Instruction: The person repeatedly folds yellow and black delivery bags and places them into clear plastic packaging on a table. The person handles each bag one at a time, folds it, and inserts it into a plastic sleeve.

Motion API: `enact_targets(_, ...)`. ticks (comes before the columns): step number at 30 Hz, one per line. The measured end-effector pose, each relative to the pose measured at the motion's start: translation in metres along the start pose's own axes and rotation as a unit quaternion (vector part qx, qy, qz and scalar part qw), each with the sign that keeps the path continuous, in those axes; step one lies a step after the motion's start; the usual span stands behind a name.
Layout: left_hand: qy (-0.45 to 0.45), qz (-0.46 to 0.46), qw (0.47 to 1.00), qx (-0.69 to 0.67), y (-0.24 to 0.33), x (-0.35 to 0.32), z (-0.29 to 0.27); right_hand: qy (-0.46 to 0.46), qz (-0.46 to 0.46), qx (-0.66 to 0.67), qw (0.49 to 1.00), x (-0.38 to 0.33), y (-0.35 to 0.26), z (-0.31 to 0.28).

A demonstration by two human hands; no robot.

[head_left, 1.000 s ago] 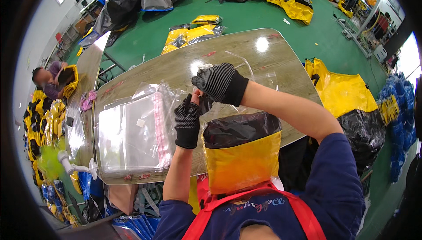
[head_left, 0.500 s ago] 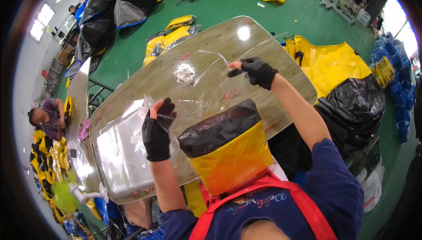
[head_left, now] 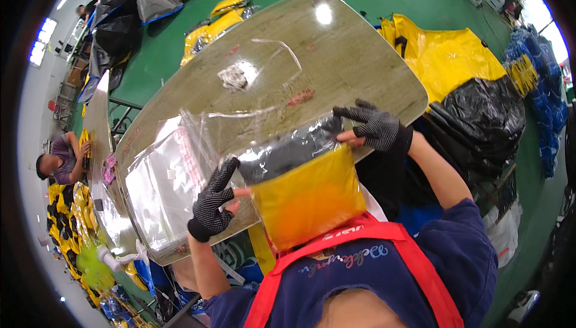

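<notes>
Left hand (head_left: 213, 208) and right hand (head_left: 379, 127), fingers apart, flank the film-wrapped yellow-and-black packet (head_left: 307, 199), which loose contact could let slip.

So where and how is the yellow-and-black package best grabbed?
Likely by its opposite side edges near the black end, from left and right: the package is broad, and its yellow end sits by the red apron, leaving little room.
</notes>
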State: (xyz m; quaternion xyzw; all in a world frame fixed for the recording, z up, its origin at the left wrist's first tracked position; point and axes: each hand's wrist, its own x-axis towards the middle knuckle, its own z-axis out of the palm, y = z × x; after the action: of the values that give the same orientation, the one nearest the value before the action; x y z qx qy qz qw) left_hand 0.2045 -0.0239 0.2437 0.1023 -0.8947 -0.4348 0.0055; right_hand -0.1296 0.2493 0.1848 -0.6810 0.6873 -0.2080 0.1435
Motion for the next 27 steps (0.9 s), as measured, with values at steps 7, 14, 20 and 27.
enact_targets(7, 0.221, 0.11, 0.94, 0.235, 0.037, 0.102, 0.028, 0.172, -0.038, 0.036, 0.984, 0.07, -0.041, 0.012)
enact_targets(14, 0.234, -0.159, 0.911, -0.3, -0.081, 0.014, 0.117, 0.397, 0.269, -0.108, 0.871, -0.077, 0.087, 0.05)
enact_targets(20, 0.061, -0.22, 0.805, -0.547, -0.028, 0.038, 0.093, 0.098, 0.613, -0.213, 0.754, -0.193, 0.253, 0.067)
enact_targets(27, 0.278, -0.091, 0.611, -0.736, -0.001, 0.121, -0.037, -0.046, 0.608, -0.129, 0.782, -0.188, 0.279, 0.067)
